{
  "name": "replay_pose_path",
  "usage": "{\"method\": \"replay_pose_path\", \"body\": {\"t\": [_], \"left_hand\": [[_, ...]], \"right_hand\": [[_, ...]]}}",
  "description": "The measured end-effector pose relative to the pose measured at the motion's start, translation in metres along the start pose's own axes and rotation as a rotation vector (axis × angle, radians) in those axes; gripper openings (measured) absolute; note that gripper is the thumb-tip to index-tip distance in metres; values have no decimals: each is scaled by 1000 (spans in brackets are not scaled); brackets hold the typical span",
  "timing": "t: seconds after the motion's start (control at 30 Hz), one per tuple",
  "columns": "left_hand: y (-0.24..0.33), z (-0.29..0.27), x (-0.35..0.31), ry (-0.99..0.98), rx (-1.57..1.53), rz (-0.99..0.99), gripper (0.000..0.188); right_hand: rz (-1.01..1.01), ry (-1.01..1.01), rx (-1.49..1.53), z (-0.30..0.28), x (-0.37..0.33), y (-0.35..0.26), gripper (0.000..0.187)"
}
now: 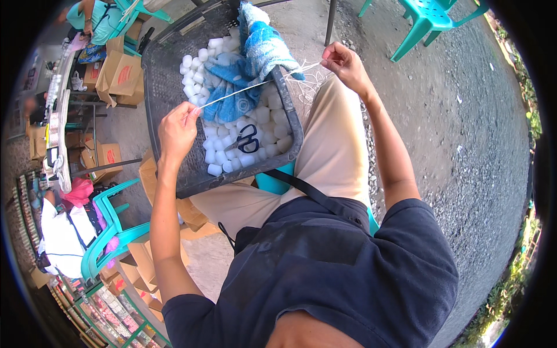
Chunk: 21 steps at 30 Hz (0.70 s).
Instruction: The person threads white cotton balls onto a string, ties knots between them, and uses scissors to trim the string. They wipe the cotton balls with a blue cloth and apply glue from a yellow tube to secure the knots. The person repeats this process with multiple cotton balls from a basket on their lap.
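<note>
My left hand pinches one end of a thin white string over the near left side of a dark mesh tray. My right hand pinches the other end to the right of the tray, so the string runs taut between both hands. A loose bundle of white string hangs below my right hand. In the tray lie several small white cylinders, a blue towel and black-handled scissors. The tray rests on my lap.
Teal plastic chairs stand at the upper right and lower left. Cardboard boxes lie left of the tray. Another person in white sits at the left. Gravel ground lies to the right.
</note>
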State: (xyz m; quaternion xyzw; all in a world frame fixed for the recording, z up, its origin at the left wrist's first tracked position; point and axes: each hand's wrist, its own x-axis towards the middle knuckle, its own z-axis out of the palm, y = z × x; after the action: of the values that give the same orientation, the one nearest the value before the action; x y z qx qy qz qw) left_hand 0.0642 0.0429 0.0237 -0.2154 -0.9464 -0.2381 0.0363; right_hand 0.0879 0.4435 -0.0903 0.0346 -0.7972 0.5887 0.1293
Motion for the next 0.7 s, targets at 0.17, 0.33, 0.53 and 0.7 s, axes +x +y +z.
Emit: {"method": "replay_pose_path", "body": {"t": [0.17, 0.33, 0.53, 0.7], "left_hand": [[-1, 4, -2, 7, -2, 14, 17], [-9, 10, 0, 25, -72, 15, 17], [-16, 9, -3, -18, -148, -65, 16], [-13, 4, -10, -24, -71, -66, 17]], "right_hand": [[-48, 200, -660, -22, 14, 19, 6], [-166, 338, -940, -12, 13, 22, 26], [-340, 29, -698, 87, -17, -15, 22], [-129, -15, -609, 81, -2, 28, 13]]}}
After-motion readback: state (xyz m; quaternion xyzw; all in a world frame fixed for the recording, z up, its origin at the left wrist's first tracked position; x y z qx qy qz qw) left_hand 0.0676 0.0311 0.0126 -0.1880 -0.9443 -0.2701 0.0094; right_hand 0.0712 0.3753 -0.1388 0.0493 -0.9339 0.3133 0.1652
